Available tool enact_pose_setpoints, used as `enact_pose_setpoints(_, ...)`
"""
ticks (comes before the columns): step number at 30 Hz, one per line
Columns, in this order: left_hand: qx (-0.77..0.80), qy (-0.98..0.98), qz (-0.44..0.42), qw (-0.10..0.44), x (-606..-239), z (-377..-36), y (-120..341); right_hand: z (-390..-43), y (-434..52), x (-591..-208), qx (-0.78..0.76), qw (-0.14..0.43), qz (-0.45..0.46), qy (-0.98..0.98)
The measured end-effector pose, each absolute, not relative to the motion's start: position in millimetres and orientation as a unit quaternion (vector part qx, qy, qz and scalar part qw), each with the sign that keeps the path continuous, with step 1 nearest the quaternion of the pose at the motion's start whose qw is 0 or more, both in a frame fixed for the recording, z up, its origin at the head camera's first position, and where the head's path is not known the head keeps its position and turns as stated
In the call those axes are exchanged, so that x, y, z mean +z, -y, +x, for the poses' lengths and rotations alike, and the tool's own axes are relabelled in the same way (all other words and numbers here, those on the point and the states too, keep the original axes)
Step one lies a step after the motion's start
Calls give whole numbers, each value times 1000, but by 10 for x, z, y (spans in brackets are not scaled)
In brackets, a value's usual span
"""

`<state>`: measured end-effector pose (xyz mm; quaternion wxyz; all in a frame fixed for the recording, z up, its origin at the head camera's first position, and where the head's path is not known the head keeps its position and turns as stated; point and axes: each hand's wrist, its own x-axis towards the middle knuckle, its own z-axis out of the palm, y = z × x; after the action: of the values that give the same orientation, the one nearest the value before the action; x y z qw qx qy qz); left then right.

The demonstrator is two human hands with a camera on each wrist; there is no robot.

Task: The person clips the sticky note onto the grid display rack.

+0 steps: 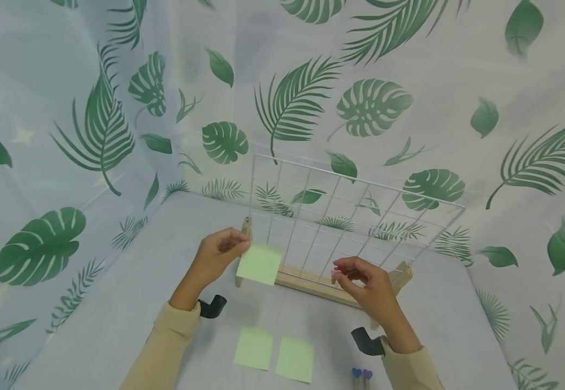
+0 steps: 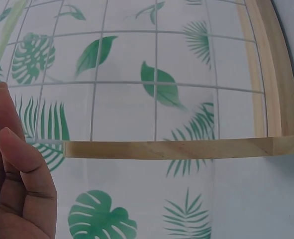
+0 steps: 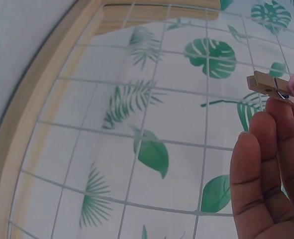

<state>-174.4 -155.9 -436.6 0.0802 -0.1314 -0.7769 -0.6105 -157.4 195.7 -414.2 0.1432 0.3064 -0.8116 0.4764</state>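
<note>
Leaf-patterned sheeting point(image 1: 302, 100) backs a wire grid point(image 1: 321, 224); left hand point(image 1: 216, 254) pinches a green note point(image 1: 259, 265) at its eight o'clock, right hand point(image 1: 367, 284) a clothespin point(image 3: 263, 83) near six, apparently positioning, with squeezing it open likely needed next.

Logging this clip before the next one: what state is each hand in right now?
Left hand: holding a pale green sticky note near a top corner.
Right hand: holding a wooden clothespin.
</note>
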Motion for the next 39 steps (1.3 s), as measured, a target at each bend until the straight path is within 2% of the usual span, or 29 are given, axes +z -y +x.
enact_pose_setpoints(39, -606, 778, -125, 103, -4239, -1877, 1438, -1711, -1653, -4020, 487, 140, 297, 810)
